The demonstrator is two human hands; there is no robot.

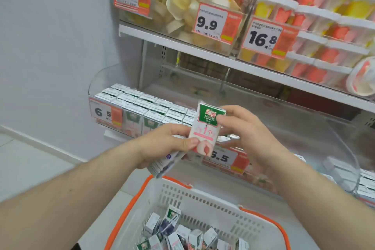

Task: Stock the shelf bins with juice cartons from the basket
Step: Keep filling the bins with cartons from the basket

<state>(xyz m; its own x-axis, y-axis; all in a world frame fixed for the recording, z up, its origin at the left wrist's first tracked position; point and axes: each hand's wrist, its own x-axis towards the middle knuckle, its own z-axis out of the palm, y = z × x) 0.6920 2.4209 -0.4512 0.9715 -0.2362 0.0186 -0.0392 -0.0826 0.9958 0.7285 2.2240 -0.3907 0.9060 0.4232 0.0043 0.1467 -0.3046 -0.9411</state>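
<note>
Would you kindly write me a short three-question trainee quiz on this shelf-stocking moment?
1. True or false: both hands hold the peach juice carton.
2. What else does the left hand hold? A) a price tag B) a second carton C) nothing
3. Fill in: the remaining cartons lie in the white ____ with orange handles.

Key: 1 true: the right hand pinches its top, the left its lower edge. 2 B. 3 basket.
</note>
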